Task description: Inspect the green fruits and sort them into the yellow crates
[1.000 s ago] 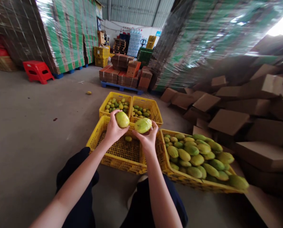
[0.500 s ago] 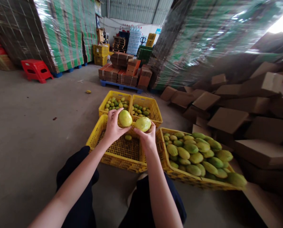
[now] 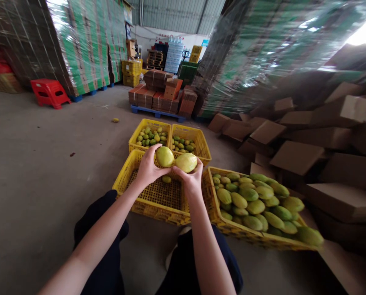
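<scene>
My left hand [image 3: 149, 167] grips a rounded yellow-green papaya [image 3: 165, 157] between fingers and thumb. A paler, longer papaya [image 3: 186, 162] is held the same way in my right hand [image 3: 191, 176]. Both fruits are up side by side over a yellow plastic crate [image 3: 121, 176], my thumbs nearly meeting below them. On that crate's slotted floor lies a single small papaya [image 3: 166, 179]. To the right, a tilted-looking yellow crate [image 3: 212, 196] is heaped with larger green and yellow papayas [image 3: 255, 207].
Beyond the near crate stand two yellow crates [image 3: 203, 141] with smaller papayas. Loose cardboard boxes [image 3: 296, 155] are piled at the right. A blue pallet [image 3: 157, 113] bears flattened cartons. A red stool [image 3: 49, 92] and wrapped stacks [image 3: 87, 49] stand at the left. One fruit [image 3: 115, 120] lies on the floor.
Both hands, still holding their papayas, have shifted slightly right and down. The left papaya has come closer to the right one. The whole view has moved a little.
</scene>
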Motion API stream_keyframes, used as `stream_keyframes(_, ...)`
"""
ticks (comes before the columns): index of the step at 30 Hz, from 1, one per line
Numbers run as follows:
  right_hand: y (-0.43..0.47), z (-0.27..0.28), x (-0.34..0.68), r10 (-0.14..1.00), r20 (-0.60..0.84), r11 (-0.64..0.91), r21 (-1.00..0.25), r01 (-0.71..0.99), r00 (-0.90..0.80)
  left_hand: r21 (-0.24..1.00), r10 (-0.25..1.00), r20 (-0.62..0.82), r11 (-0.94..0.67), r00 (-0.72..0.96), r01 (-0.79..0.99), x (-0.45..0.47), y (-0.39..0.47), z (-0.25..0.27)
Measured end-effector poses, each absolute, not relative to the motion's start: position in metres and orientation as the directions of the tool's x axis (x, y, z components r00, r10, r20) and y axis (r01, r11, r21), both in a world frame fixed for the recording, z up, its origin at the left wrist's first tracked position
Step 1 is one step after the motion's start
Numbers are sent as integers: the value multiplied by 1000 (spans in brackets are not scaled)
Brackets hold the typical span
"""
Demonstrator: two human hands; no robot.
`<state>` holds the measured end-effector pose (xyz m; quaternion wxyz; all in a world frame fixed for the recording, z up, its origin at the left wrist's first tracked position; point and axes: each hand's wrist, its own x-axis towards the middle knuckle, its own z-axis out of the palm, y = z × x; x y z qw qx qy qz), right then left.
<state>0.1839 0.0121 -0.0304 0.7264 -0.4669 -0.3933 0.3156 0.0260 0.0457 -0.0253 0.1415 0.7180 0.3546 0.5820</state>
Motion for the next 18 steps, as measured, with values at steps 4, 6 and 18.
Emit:
stream_keyframes(4, 10, -18, 184, 824, 199, 316, -938, -140, 530, 688, 721, 693, -649, -27, 325, 25, 51, -26)
stream_keyframes(6, 10, -14, 185, 824, 161, 306, -933, -188, 543, 748, 767, 638, -598, -64, 286, 24, 53, -24)
stream_keyframes(18, 27, -13, 176, 848, 148, 269, -947, -173, 510, 931, 938, 333, -343, -93, -124, 22, 54, -15)
